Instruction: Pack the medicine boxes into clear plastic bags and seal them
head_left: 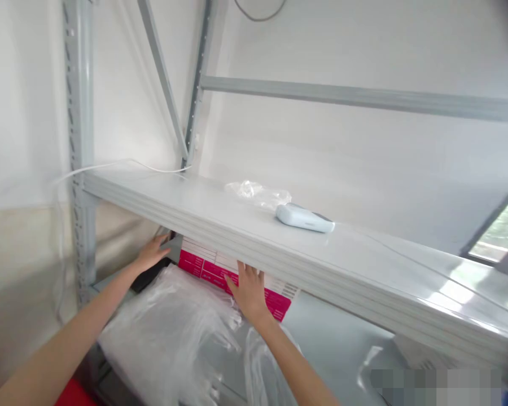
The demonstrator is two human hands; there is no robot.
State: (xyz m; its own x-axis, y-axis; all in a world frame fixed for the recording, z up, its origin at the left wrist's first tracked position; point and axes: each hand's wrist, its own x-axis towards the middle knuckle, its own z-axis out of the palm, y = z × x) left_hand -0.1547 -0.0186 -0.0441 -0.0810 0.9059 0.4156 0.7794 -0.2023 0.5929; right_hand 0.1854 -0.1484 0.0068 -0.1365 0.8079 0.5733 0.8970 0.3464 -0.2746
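My left hand point(152, 254) reaches under the upper shelf board, its fingers stretched out, with nothing visibly held. Just below that wrist lies a black object point(153, 274), partly covered. My right hand point(250, 287) is spread with its fingers over a flat pink-and-white printed piece point(214, 273), perhaps a box or a card. The shelf edge hides the far part of this piece and the tips of some fingers. In front of it, a pile of clear plastic bags point(169, 332) spreads between my two forearms on the lower shelf.
A pale blue handheld device point(305, 218) and a crumpled clear bag point(258, 194) lie on the upper shelf point(211, 217). A white cable point(122, 162) runs across its left end. A metal upright point(81, 113) stands at left; more plastic point(265, 366) lies beneath my right forearm.
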